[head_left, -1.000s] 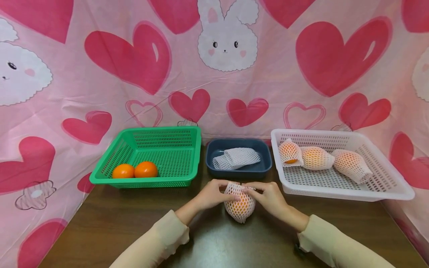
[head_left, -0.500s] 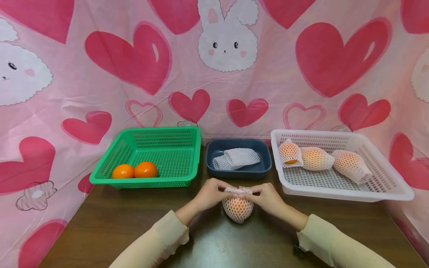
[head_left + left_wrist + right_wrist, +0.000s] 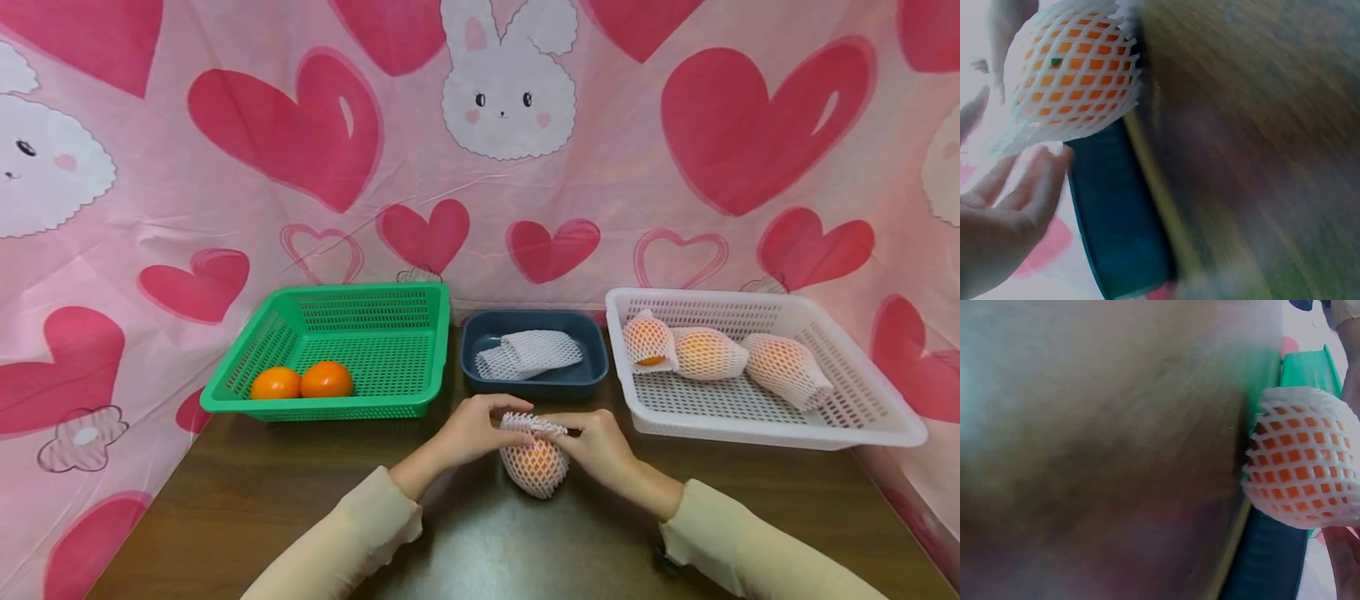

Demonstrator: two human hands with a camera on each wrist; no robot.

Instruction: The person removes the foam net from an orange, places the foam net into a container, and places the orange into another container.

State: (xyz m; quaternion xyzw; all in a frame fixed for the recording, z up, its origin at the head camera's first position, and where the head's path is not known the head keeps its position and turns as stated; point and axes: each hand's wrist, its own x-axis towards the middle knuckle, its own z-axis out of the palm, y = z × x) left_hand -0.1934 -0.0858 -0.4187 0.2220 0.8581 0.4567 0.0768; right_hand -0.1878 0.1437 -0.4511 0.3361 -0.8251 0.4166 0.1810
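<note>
Two bare hands work at one stretchy white foam net: the right hand pinches its ruffled rim between thumb and fingers, while the left hand curls loosely around the opposite edge, thumb against the mesh. Inside the net sits a round orange, glowing through diamond-shaped gaps, just in front of a smooth dark-blue tray of limp net sleeves. Beneath spreads a brown wood-grained table. Leftward, a slotted green basket holds two glossy bare oranges; rightward, a perforated white basket holds three netted fruits.
</note>
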